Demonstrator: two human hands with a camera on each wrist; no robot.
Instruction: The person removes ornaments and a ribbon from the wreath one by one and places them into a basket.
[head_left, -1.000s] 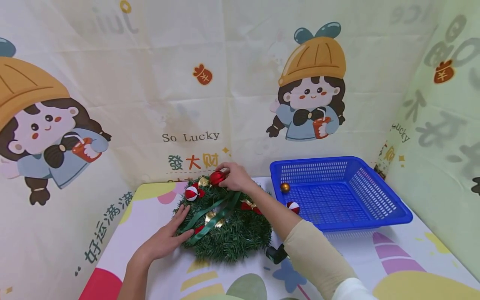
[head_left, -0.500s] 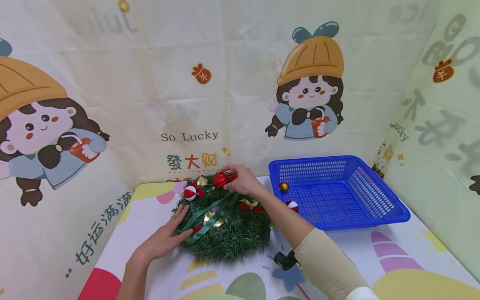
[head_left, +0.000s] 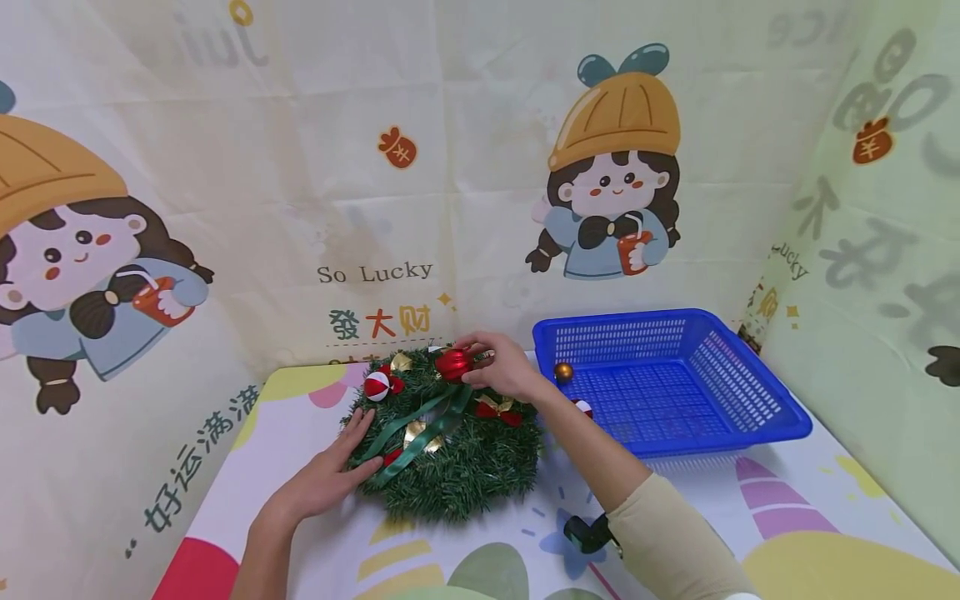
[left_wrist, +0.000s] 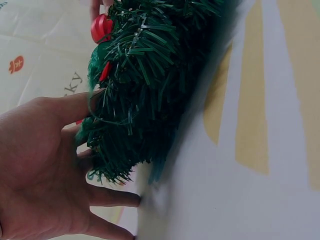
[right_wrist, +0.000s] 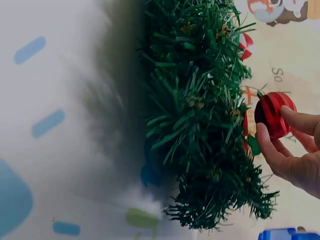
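Note:
A green Christmas wreath (head_left: 472,471) lies on the table, with a green ribbon (head_left: 408,462) across its middle. Fingers spread and straight, my left hand (head_left: 322,482) rests against the wreath's left side. Over the wreath's far side, my right hand (head_left: 508,368) pinches a shiny red ribbed bauble (head_left: 452,365) between thumb and fingers. The right wrist view shows that bauble (right_wrist: 275,115) beside the wreath's greenery. On the wreath sit a red-and-white ball (head_left: 377,385), a red bow with gold (head_left: 499,410) and gold pieces (head_left: 423,437).
To the right stands a blue plastic basket (head_left: 750,437), with a gold ball (head_left: 563,372) at its left side and a red-and-white ball (head_left: 582,407) partly hidden by my right arm. A black object (head_left: 587,533) is by my right sleeve. A printed cloth hangs behind the table.
My right hand has shifted slightly to the right along the wreath's far side, with the red bauble in its fingers. The left hand keeps its place on the wreath.

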